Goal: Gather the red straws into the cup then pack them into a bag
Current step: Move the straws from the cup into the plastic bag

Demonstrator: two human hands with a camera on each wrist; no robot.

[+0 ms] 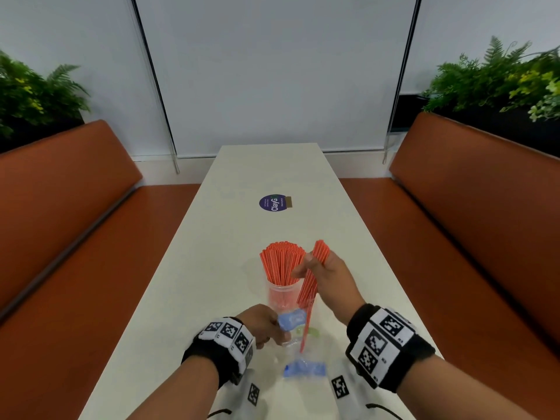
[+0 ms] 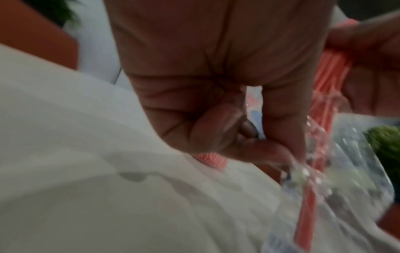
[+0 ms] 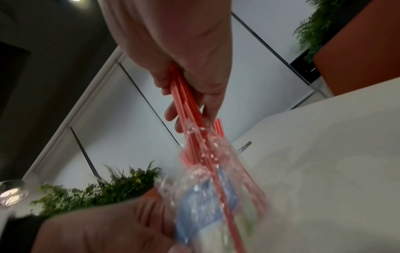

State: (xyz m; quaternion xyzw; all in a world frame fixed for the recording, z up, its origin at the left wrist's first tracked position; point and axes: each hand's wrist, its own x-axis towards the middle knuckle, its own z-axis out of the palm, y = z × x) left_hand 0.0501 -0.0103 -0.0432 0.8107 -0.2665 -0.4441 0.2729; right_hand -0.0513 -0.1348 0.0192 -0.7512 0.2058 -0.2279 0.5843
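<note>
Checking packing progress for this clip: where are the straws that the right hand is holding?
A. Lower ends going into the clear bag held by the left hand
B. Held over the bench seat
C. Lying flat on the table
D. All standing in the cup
A: the right hand grips a bunch of red straws whose lower ends pass into the mouth of the clear bag, which the left hand holds; more straws stand in the cup.

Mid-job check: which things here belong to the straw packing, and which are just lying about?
Job:
- straws in the right hand
- straws in the cup
- cup
- bag, held by the left hand

Lying about:
- round sticker
- plants
- benches
</note>
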